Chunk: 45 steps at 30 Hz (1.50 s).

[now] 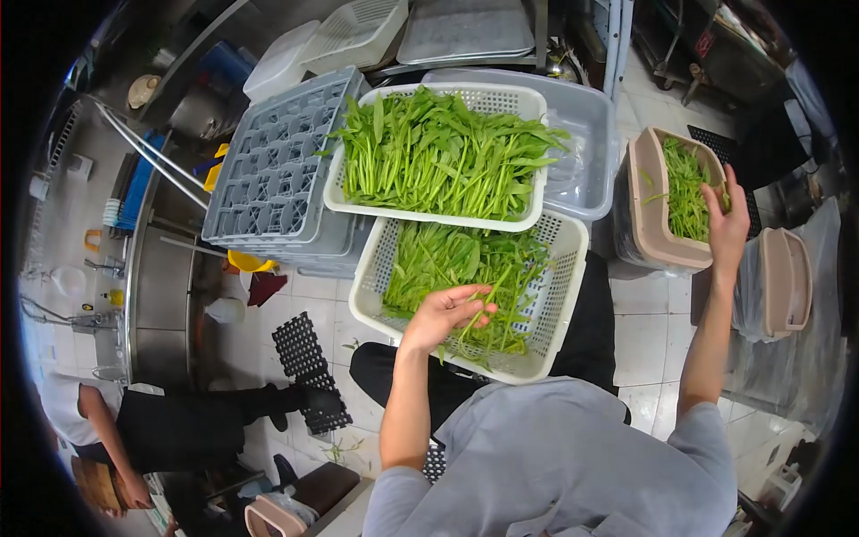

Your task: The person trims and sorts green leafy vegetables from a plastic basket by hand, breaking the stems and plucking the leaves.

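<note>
My left hand (446,315) is closed, its fingers pinching a thin green water spinach stem (495,291). It is over the front part of a white perforated basket (568,259) on my lap, which holds loose leafy greens (438,259). At the right, my right hand (729,219) is at the edge of a beige bin (646,192) partly filled with green scraps (684,192). Its fingers are spread, with bits of green near them. Behind the lap basket, a second white basket (541,134) is heaped with water spinach (438,157) lying in bunches.
Grey glass racks (277,161) are stacked at the left of the baskets. A grey plastic tub (586,152) is under the upper basket. Another lined beige bin (787,282) stands at the right. A person (161,430) holding a wooden object is at lower left. Black mats (309,362) lie on the tiles.
</note>
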Motion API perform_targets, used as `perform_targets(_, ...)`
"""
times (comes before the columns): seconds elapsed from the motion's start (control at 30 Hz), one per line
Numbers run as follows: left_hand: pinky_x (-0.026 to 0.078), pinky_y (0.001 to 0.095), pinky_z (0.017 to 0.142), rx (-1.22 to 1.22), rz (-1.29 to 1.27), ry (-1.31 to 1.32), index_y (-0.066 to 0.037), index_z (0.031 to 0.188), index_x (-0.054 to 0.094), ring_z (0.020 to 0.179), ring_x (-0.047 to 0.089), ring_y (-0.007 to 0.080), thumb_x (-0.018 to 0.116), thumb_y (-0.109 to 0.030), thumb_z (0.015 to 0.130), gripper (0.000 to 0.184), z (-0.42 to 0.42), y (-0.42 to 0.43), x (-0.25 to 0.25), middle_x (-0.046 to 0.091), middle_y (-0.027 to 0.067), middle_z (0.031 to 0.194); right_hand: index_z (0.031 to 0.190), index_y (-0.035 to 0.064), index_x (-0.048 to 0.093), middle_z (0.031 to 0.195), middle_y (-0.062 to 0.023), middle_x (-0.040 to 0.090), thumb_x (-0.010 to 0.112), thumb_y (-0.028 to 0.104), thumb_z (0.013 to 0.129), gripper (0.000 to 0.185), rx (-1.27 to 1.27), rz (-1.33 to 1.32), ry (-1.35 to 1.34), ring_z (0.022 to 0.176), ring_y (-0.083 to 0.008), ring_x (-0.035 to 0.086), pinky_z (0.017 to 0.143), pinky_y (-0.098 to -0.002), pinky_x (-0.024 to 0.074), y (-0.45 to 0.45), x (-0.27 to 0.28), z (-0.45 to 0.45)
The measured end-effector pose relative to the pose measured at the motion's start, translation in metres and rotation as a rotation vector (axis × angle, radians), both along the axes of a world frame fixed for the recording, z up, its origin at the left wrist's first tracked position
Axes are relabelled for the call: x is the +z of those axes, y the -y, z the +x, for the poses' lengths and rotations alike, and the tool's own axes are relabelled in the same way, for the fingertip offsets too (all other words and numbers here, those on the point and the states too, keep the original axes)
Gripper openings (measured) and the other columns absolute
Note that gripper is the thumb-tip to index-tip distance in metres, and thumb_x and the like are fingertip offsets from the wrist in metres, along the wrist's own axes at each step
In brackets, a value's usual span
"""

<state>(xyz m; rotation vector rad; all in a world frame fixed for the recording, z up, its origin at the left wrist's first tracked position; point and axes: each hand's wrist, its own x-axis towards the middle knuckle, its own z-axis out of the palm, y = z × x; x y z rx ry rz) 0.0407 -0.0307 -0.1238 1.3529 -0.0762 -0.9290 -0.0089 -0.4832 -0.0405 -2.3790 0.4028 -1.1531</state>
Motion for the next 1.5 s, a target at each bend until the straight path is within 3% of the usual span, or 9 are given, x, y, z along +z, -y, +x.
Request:
perform_targets(0.33, 0.054, 0.0267, 0.076, -0.053, -0.211, -0.091, 0.001, 0.130, 0.054, 0.086, 0.066, 0.0172, 0.055, -0.010, 0.099, 0.034, -0.009, 0.049, -0.009, 0.069, 0.0134, 0.108, 0.110, 0.0031, 0.069, 0.085, -0.0010, 0.065, 0.073, 0.012, 0.086, 0.026, 0.801, 0.955, -0.570, 0.072, -0.0050, 0.053, 0.066, -0.0222, 0.0464, -0.185, -0.058, 0.001)
perform_targets(0.53, 0.054, 0.0343, 0.083, 0.038, -0.184, -0.204, 0.000, 0.140, 0.043, 0.101, 0.067, 0.0261, 0.027, -0.051, 0.104, 0.064, -0.015, 0.033, 0.003, 0.065, 0.0171, 0.118, 0.084, 0.0045, 0.068, 0.066, 0.0038, 0.058, 0.068, 0.023, 0.092, 0.020, 0.711, 1.279, -0.587, 0.054, -0.0015, 0.044, 0.048, -0.0207, 0.0331, -0.200, -0.071, 0.008)
perform_targets(0.63, 0.051, 0.0362, 0.090, 0.092, -0.162, -0.206, -0.002, 0.141, 0.044, 0.109, 0.064, 0.0266, 0.027, -0.048, 0.105, 0.061, -0.015, 0.023, -0.004, 0.064, 0.0160, 0.123, 0.086, 0.0046, 0.068, 0.071, 0.0016, 0.062, 0.066, 0.021, 0.093, 0.018, 0.671, 1.238, -0.549, 0.052, -0.0006, 0.040, 0.046, -0.0195, 0.0299, -0.191, -0.077, 0.008)
perform_targets(0.8, 0.052, 0.0333, 0.088, 0.231, -0.118, -0.064, -0.002, 0.113, 0.063, 0.105, 0.065, 0.0226, 0.055, -0.020, 0.100, 0.024, -0.013, 0.000, -0.039, 0.067, 0.0120, 0.114, 0.087, 0.0038, 0.065, 0.069, 0.0009, 0.061, 0.068, 0.019, 0.092, 0.017, 0.570, 1.325, -0.413, 0.048, 0.0000, 0.036, 0.042, -0.0188, 0.0241, -0.172, -0.079, 0.007)
perform_targets(1.03, 0.051, 0.0253, 0.078, 0.274, 0.227, 0.109, -0.002, 0.110, 0.065, 0.090, 0.065, 0.0142, 0.065, -0.015, 0.093, 0.021, -0.010, -0.023, -0.054, 0.070, 0.0068, 0.102, 0.084, 0.0080, 0.066, 0.070, 0.0014, 0.064, 0.068, 0.021, 0.091, 0.015, 0.392, 1.197, -0.272, 0.050, -0.0010, 0.039, 0.045, -0.0190, 0.0292, -0.142, -0.070, 0.004)
perform_targets(1.2, 0.050, 0.0264, 0.071, 0.196, 0.400, 0.411, 0.000, 0.103, 0.068, 0.077, 0.063, 0.0132, 0.066, -0.017, 0.092, 0.021, -0.015, -0.022, -0.073, 0.071, 0.0084, 0.088, 0.095, 0.0065, 0.069, 0.078, 0.0031, 0.064, 0.067, 0.022, 0.094, 0.015, -0.051, 0.549, 0.218, 0.064, -0.0013, 0.049, 0.054, -0.0178, 0.0341, -0.050, -0.010, -0.026)
perform_targets(1.27, 0.051, 0.0304, 0.068, 0.006, 0.614, 0.550, 0.000, 0.101, 0.071, 0.073, 0.066, 0.0158, 0.067, -0.022, 0.090, 0.025, -0.018, -0.010, -0.068, 0.072, 0.0097, 0.082, 0.099, 0.0037, 0.069, 0.081, 0.0010, 0.065, 0.063, 0.018, 0.096, 0.015, -0.034, 0.569, 0.587, 0.069, -0.0028, 0.051, 0.059, -0.0155, 0.0362, -0.024, 0.015, -0.024)
perform_targets(1.37, 0.053, 0.0360, 0.069, -0.262, 0.781, 0.700, -0.003, 0.097, 0.072, 0.077, 0.070, 0.0263, 0.066, -0.030, 0.089, 0.029, -0.027, 0.023, -0.073, 0.072, 0.0158, 0.087, 0.116, -0.0009, 0.066, 0.080, 0.0008, 0.061, 0.065, 0.016, 0.095, 0.028, -0.210, 0.070, 0.315, 0.070, -0.0065, 0.052, 0.067, -0.0212, 0.0440, 0.028, 0.018, -0.023)
perform_targets(1.5, 0.055, 0.0422, 0.070, -0.509, 1.074, 0.850, -0.005, 0.091, 0.073, 0.079, 0.069, 0.0364, 0.063, -0.032, 0.088, 0.029, -0.041, 0.069, -0.114, 0.071, 0.0193, 0.092, 0.123, 0.0027, 0.064, 0.074, 0.0025, 0.049, 0.068, 0.016, 0.091, 0.035, -0.225, 0.135, -0.023, 0.070, -0.0068, 0.046, 0.068, -0.0207, 0.0408, 0.067, -0.034, -0.039)
